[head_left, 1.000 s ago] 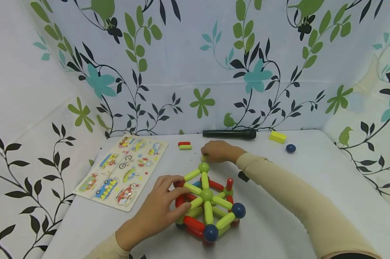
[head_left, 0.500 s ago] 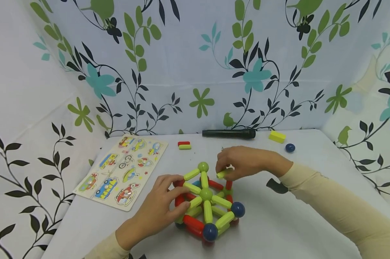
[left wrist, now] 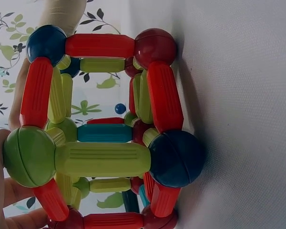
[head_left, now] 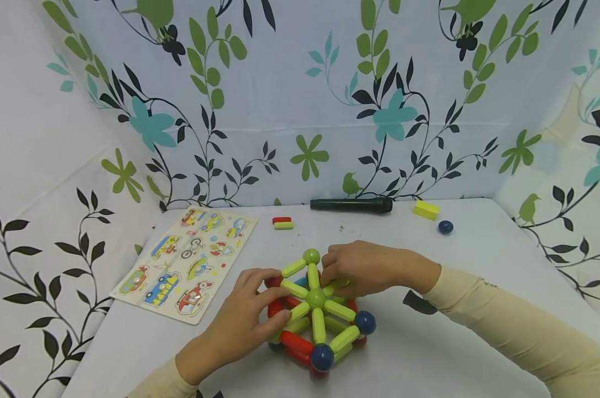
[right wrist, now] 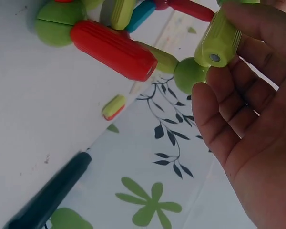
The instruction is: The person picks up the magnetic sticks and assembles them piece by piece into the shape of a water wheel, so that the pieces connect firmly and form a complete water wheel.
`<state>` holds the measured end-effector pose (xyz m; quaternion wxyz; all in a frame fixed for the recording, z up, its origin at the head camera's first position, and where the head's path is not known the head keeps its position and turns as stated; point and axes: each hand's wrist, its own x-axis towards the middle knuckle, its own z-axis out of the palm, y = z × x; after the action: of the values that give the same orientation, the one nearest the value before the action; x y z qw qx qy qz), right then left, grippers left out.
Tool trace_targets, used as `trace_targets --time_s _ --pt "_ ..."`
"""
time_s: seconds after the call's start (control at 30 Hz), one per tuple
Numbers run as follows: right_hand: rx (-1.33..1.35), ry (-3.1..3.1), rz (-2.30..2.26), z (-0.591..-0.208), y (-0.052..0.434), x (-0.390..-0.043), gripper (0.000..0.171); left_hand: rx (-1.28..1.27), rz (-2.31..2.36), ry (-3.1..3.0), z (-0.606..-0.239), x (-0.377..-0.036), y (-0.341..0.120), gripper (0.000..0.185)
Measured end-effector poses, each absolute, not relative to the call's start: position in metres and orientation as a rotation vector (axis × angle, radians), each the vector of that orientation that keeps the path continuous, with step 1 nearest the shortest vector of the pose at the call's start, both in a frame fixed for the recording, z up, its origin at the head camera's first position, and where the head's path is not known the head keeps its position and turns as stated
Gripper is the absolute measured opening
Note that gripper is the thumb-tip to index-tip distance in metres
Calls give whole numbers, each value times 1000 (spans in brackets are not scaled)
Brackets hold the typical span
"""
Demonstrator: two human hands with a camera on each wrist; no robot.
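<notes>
A frame of magnetic rods and balls [head_left: 318, 326] stands on the table in the head view, in red, lime green and blue. My left hand [head_left: 245, 315] grips its left side, fingers and thumb spread around the rods near the top. Beside the lime-green top ball [head_left: 316, 298], my right hand [head_left: 366, 268] pinches a loose lime-green magnetic rod [right wrist: 219, 40], whose metal end shows in the right wrist view. A red rod [right wrist: 115, 50] sticks out of the frame near that hand. The left wrist view shows a blue ball [left wrist: 176, 157] low on the frame, against the table.
A wooden picture puzzle board [head_left: 185, 265] lies on the left. At the back are a red rod [head_left: 282, 219], a lime-green rod [head_left: 283, 225], a black microphone [head_left: 351, 205], a yellow block [head_left: 426, 210] and a blue ball [head_left: 445, 227]. Patterned cloth [head_left: 280, 110] hangs behind.
My right hand has left the frame's upper ball, taking the lime-green rod off it, swung right, then come down toward the top ball. My left hand has stayed on the frame.
</notes>
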<state>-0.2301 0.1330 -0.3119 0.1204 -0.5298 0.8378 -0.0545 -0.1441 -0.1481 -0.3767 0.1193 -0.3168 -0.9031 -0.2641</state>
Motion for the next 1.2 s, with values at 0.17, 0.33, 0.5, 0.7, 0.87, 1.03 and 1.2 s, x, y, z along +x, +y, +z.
trace_targets --time_s 0.17,0.33,0.5,0.7,0.87,1.03,1.2 --pt "-1486 2576 -312 -303 161 -245 29 -925 -773 -2638 -377 -144 -148 23" --pt "-1108 2974 -454 -302 237 -291 15 -920 -804 -2647 -377 -144 -147 24" --pt "-509 3142 -227 -330 328 -324 23 -906 -805 -2665 -376 -142 -146 24" --pt "-300 2974 -129 -370 376 -325 39 -894 -793 -2676 -375 -140 -148 24" --pt "-319 2948 -133 -381 380 -325 39 -894 -782 -2669 -375 -140 -149 24" --pt "-283 2950 -84 -388 384 -328 45 -900 -791 -2660 -375 -141 -149 24" --pt "-167 2960 -124 -399 392 -331 45 -908 -782 -2656 -376 -142 -149 25"
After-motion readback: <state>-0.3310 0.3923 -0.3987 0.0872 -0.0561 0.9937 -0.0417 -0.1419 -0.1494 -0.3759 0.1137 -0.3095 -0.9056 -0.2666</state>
